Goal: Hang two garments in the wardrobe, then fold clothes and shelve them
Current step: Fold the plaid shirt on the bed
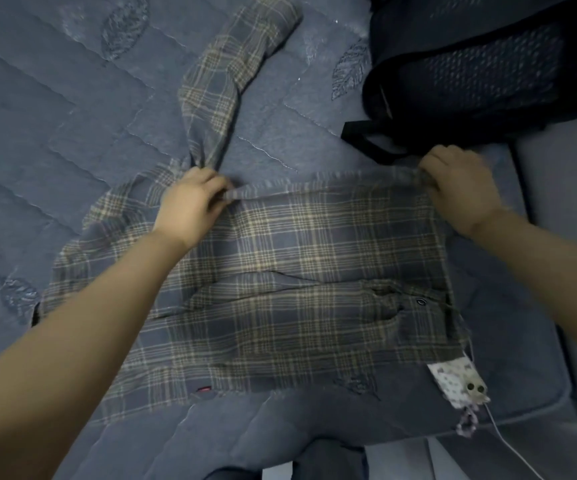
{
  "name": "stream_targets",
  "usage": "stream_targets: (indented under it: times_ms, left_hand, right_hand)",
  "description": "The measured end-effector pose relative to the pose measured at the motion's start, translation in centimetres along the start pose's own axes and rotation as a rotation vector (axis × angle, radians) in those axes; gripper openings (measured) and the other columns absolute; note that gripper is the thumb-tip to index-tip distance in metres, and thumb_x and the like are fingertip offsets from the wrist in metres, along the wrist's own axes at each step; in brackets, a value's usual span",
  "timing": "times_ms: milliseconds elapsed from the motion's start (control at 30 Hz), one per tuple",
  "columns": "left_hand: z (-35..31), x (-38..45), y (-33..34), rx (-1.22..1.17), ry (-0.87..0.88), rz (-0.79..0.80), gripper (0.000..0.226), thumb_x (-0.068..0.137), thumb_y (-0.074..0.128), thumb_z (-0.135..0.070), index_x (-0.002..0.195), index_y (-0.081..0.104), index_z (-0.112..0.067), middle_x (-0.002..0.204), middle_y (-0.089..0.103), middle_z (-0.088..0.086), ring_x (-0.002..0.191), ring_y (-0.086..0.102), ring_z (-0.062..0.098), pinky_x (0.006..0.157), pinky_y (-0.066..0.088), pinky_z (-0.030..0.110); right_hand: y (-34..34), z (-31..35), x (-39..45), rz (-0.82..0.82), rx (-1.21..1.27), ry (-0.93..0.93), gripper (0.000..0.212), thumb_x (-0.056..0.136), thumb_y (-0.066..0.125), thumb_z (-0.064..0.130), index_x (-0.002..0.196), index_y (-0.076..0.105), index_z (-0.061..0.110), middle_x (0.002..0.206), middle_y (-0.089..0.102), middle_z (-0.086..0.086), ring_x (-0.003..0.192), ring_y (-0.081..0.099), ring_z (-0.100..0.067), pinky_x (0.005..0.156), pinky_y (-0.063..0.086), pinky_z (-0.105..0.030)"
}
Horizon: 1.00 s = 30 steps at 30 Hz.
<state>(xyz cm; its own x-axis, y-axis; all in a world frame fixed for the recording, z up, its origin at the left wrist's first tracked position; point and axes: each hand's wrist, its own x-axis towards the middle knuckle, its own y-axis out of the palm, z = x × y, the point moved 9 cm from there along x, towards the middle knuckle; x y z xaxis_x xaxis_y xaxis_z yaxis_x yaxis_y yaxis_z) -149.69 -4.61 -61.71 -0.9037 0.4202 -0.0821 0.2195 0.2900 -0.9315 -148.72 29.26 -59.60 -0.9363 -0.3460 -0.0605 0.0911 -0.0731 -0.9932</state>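
Head view: a grey-and-tan plaid flannel shirt (280,265) lies spread on a blue quilted bed cover (55,133), one sleeve stretched away. The left hand (190,206) and right hand (457,188) each pinch the shirt's far edge, fingers (216,199) curled round the cloth. A black mesh backpack (481,64) sits just beyond the right hand.

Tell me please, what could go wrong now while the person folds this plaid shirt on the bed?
1. The sleeve lies stretched away from the plaid shirt; it may drag and make the fold uneven.
2. The left hand and right hand pinch only the far edge, so it could slip.
3. The phone sits at the shirt's corner and might be pulled along.
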Motion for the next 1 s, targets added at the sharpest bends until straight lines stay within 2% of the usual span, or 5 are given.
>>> stream_targets:
  times_ms: [333,500,700,833,1000]
  left_hand:
    - [-7.8,-11.6,3.6,0.017,0.251,0.191,0.032,0.093,0.048,-0.029,0.100,0.075,-0.015,0.098,0.068,0.005,0.085,0.062,0.031,0.070,0.050,0.038]
    - [-7.2,-14.0,10.7,0.120,0.051,0.498,0.046,0.095,0.050,-0.026,0.141,0.050,-0.024,0.146,0.045,-0.006,0.135,0.037,0.019,0.109,0.026,0.032]
    - [-9.7,-11.2,7.8,-0.124,0.005,0.112,0.032,0.084,0.054,-0.016,0.109,0.072,-0.012,0.130,0.060,0.004,0.117,0.055,0.030,0.097,0.047,0.045]
    - [-9.3,-9.5,12.3,-0.120,-0.165,0.285,0.059,0.100,0.046,-0.035,0.154,0.024,-0.021,0.163,0.010,0.007,0.149,0.011,0.026,0.120,0.014,0.048]
    - [-7.5,-10.6,18.5,0.047,-0.246,0.617,0.096,0.088,0.034,-0.073,0.143,-0.035,-0.034,0.144,-0.052,-0.002,0.135,-0.044,0.019,0.107,-0.025,0.055]
  right_hand:
    - [4.3,1.9,-14.1,0.159,0.086,0.155,0.028,0.054,0.077,-0.015,0.071,0.062,0.001,0.078,0.061,-0.018,0.072,0.059,-0.038,0.062,0.043,-0.042]
    - [7.9,1.8,-15.7,0.487,-0.038,0.310,0.024,0.081,0.067,0.008,0.104,0.070,0.005,0.113,0.061,-0.014,0.109,0.051,-0.034,0.085,0.033,-0.039]
    - [5.0,8.3,-10.9,0.145,0.252,0.153,0.040,0.068,0.068,-0.009,0.108,0.070,-0.004,0.120,0.063,-0.023,0.108,0.058,-0.044,0.092,0.050,-0.049]
    - [10.0,13.4,-7.7,0.338,0.358,0.058,0.053,0.102,0.041,0.025,0.153,0.027,0.015,0.162,0.015,-0.008,0.149,0.012,-0.025,0.122,0.014,-0.040]
    - [16.5,8.4,-10.0,0.472,0.175,0.181,0.069,0.099,0.021,0.060,0.152,-0.012,0.033,0.160,-0.023,0.008,0.148,-0.018,-0.018,0.120,-0.007,-0.050]
